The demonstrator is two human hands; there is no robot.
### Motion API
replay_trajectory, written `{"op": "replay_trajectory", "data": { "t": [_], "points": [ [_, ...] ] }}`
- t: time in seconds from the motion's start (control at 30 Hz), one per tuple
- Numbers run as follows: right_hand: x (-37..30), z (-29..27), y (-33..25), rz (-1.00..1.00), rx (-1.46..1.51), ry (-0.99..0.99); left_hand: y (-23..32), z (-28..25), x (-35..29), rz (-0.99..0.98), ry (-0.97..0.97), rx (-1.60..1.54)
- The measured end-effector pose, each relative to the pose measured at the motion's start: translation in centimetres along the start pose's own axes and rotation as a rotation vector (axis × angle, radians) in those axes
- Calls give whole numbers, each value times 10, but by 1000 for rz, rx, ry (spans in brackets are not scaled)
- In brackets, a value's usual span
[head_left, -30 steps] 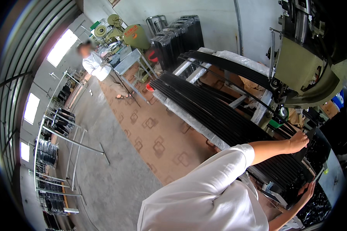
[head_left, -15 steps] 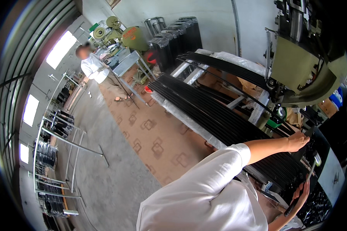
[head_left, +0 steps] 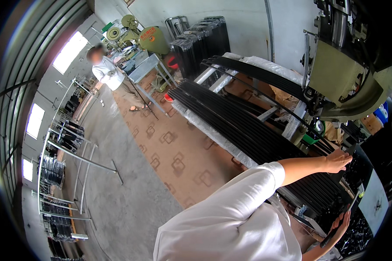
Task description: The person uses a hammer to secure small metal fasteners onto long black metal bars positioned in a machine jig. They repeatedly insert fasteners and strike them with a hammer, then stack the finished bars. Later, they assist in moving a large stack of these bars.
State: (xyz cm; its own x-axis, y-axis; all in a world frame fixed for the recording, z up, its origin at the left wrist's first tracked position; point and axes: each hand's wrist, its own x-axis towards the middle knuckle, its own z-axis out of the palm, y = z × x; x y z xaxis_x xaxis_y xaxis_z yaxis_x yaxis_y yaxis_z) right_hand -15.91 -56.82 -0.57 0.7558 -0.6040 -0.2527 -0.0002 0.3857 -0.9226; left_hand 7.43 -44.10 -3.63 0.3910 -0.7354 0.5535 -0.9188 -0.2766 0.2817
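My right hand [head_left: 342, 222] is closed around a hammer [head_left: 355, 201] with a dark grip and a thin light shaft. The hammer's head points up and away over a dark work surface. Farther along, my left hand [head_left: 336, 161] is closed by the end of the black bars, its fingers on a dark flat piece [head_left: 351, 150]. Part of that piece is hidden by the hand. Long black bars [head_left: 244, 124] lie side by side under my left forearm.
A green press machine [head_left: 344, 74] stands at the right, above a rack with wrapped padding [head_left: 231, 152]. A pale metal plate [head_left: 376, 202] lies right of the hammer. Across the floor, another person [head_left: 108, 74] stands by a metal table [head_left: 143, 69]. Metal frames [head_left: 82, 156] stand left.
The hammer's head has dropped lower, and my right hand has tilted with it. My left hand stays almost where it was, with the fingers slightly shifted.
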Motion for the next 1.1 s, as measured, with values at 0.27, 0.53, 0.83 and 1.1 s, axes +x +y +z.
{"op": "replay_trajectory", "data": {
  "t": [0.27,0.53,0.83,1.1],
  "points": [
    [-9,-3,14,66,20,-120,4,-4,0,-55,9,-30],
    [-14,12,2,37,-22,-104,0,12,-1,-69,57,59],
    [-9,24,-3,4,-16,-161,-3,16,-1,-43,86,73],
    [-10,36,-2,14,9,-247,-1,12,-4,-70,102,10]
  ]
}}
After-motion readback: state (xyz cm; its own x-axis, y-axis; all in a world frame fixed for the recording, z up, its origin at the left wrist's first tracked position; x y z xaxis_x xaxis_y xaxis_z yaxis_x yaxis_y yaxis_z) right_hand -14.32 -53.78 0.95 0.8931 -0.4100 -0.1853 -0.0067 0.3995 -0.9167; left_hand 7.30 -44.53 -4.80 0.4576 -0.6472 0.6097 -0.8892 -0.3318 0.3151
